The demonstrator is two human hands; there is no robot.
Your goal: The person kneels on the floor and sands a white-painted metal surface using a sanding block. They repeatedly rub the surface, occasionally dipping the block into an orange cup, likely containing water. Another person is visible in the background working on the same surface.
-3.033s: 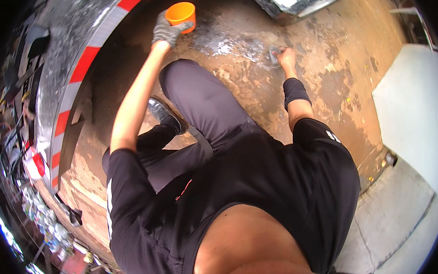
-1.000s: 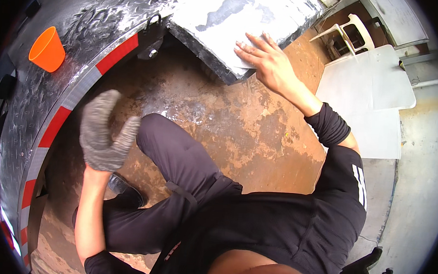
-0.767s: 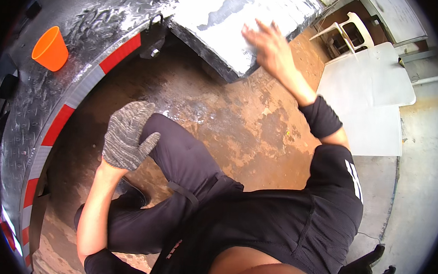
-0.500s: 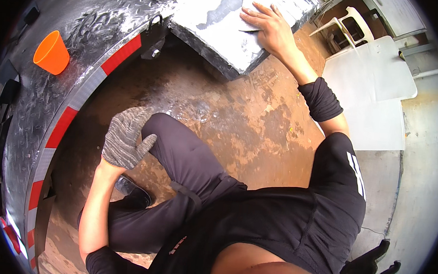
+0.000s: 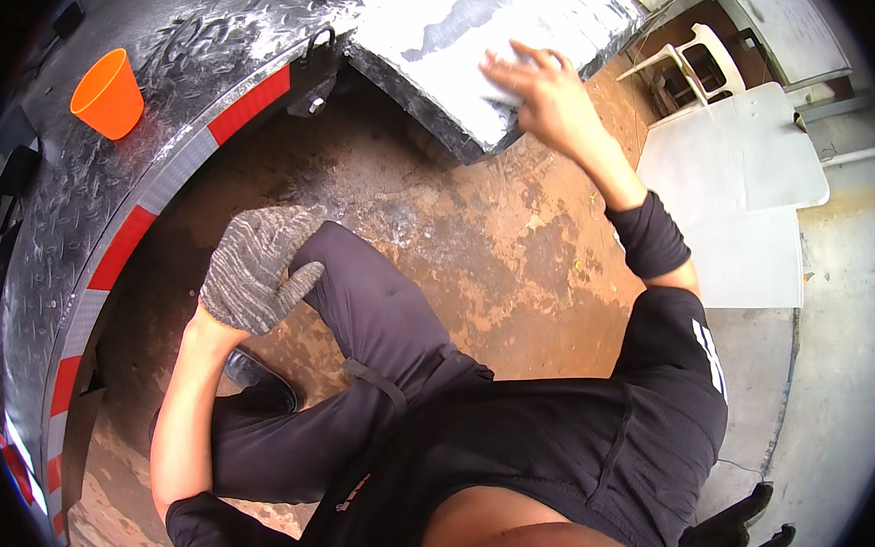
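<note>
The right hand was loosely spread over the whitened panel, hold unclear; flat, even pressure seemed best. The gloved left hand lay half-open, visibly holding nothing.

We look down and forward from the head, left fisheye, wide: our own black shirt very near at bottom, floor farther off mid-frame, everything bowing rimward.

knit cloth glove, smooth plastic cup, rough metal deck, white-smeared panel.
</note>
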